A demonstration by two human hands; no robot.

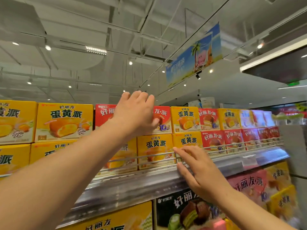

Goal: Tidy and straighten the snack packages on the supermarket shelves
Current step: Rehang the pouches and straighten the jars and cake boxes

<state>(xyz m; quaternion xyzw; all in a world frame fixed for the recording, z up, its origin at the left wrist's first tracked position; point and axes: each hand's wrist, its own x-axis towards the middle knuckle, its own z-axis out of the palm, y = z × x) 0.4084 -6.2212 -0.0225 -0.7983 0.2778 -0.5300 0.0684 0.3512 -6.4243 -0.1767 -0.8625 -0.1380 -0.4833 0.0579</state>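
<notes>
Head view looks up at a top supermarket shelf stacked two rows high with cardboard snack boxes. The landmark is the red rectangular pie box (131,116) in the upper row. The left hand (135,112) lies flat against its front, fingers straight and reaching over its top edge, thumb pressed near the printed cake; nothing is curled round the box. Left of the red box stands a yellow egg-yolk pie box (64,122); right of it, another yellow box (185,119). Directly below the red box's right part sits a yellow box in the lower row (155,151), behind a thin metal wire rail (232,145). The right hand (197,170) is below and to the right of the red box, fingers spread and straight, fingertips touching the rail and the clear plastic shelf edge strip (141,185), gripping nothing. Below that strip, a black pie box (179,211) shows.
</notes>
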